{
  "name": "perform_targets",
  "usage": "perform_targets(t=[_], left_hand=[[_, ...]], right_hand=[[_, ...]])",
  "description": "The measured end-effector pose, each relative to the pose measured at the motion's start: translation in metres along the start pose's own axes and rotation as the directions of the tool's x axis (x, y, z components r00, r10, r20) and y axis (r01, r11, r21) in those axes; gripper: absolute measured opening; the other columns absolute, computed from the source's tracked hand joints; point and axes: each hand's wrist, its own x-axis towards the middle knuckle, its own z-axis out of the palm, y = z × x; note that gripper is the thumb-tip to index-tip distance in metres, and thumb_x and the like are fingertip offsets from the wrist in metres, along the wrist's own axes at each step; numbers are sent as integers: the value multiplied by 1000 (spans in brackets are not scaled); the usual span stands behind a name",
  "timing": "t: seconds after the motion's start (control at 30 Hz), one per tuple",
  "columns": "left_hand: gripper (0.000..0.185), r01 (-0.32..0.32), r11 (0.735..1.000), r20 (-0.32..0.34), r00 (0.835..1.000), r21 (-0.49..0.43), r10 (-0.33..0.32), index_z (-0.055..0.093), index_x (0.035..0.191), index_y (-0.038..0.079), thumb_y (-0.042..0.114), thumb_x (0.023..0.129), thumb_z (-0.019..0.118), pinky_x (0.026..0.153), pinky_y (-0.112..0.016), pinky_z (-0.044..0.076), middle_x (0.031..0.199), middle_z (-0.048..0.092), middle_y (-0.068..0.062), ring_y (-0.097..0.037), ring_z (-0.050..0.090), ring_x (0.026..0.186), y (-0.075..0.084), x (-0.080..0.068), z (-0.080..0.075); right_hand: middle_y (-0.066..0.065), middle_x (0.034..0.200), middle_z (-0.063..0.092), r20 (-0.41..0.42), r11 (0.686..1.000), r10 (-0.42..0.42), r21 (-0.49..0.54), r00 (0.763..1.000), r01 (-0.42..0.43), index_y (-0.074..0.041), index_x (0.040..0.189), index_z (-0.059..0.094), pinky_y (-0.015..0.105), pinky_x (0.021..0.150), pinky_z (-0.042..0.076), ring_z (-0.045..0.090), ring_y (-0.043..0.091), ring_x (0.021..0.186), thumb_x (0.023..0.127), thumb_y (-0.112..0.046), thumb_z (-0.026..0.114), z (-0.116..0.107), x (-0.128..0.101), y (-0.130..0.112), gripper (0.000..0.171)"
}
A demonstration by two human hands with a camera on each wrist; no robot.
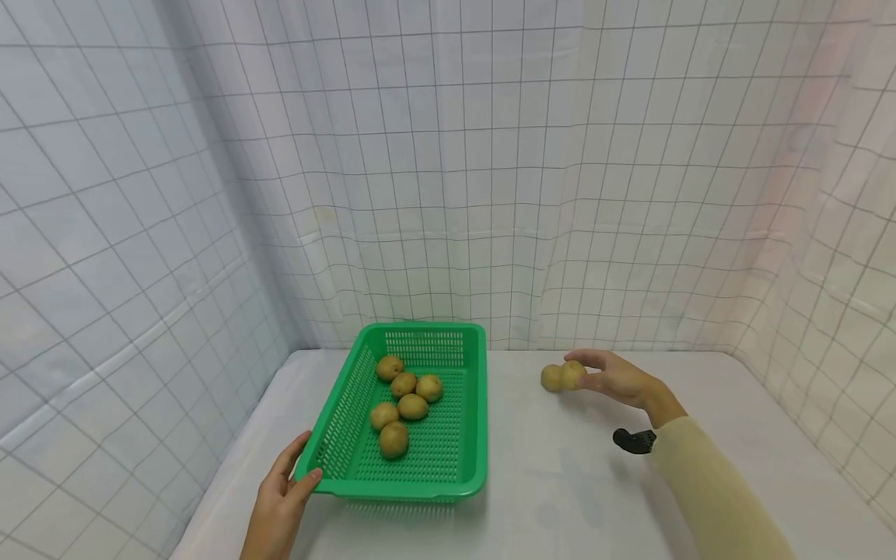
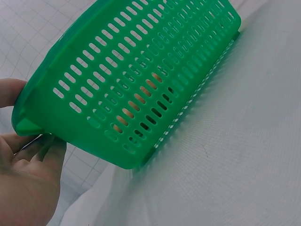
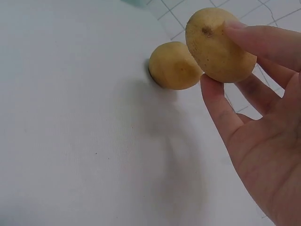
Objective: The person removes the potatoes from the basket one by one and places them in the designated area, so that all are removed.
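A green slotted basket (image 1: 462, 467) sits on the white table and holds several yellow-brown potatoes (image 1: 404, 404). My left hand (image 1: 283, 490) grips the basket's near left corner (image 2: 28, 122), thumb on the rim and fingers underneath. To the right, my right hand (image 1: 616, 379) pinches one potato (image 3: 218, 44) between thumb and fingers, just above the table. A second potato (image 3: 174, 66) lies on the table right beside it, to its left (image 1: 551, 378).
A white grid-patterned curtain (image 1: 448, 171) closes in the table at the back and on both sides. The table (image 1: 560, 482) is covered in white cloth. A black wrist camera mount (image 1: 635, 440) shows below my right sleeve.
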Motion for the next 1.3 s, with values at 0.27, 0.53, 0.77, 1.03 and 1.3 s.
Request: perform_targets(t=[0.27, 0.53, 0.77, 1.03, 1.3], left_hand=[[69, 3, 1000, -3, 1000, 1, -3, 10, 159, -12, 3, 107, 54, 101, -20, 48, 164, 5, -28, 1, 51, 127, 0, 0, -1], [69, 4, 1000, -5, 1000, -5, -4, 10, 159, -12, 3, 108, 53, 101, -20, 48, 164, 5, -28, 1, 51, 127, 0, -1, 0], [69, 11, 1000, -12, 1000, 0, -11, 10, 159, -11, 3, 107, 54, 102, -20, 47, 165, 5, -28, 2, 50, 128, 0, -2, 0], [69, 4, 1000, -13, 1000, 0, -4, 12, 159, -10, 5, 108, 55, 103, -20, 46, 164, 7, -25, -1, 50, 129, -1, -1, 2], [69, 15, 1000, -20, 1000, 4, -15, 12, 160, -9, 6, 108, 54, 102, -19, 46, 165, 8, -24, -2, 51, 129, 1, -3, 1]], right_hand=[[36, 160, 20, -15, 1000, 14, -2, 1000, -14, 16, 150, 35, 26, 101, 48, 45, 28, 128, 96, 2, 68, -6, -4, 7, 65], [32, 161, 23, -41, 998, 57, 2, 998, -57, 15, 151, 34, 24, 100, 47, 50, 25, 124, 95, 3, 70, -11, -9, 16, 67], [30, 161, 24, -56, 995, 88, -36, 995, -90, 13, 152, 35, 27, 102, 47, 50, 24, 126, 96, -1, 70, -16, -13, 21, 68], [28, 160, 27, -97, 985, 157, -53, 983, -163, 10, 153, 36, 29, 101, 46, 50, 26, 124, 98, -4, 70, -24, -21, 21, 66], [31, 159, 27, -118, 977, 164, -119, 979, -178, 10, 152, 39, 43, 108, 44, 51, 29, 125, 98, -7, 72, -21, -16, 22, 66]])
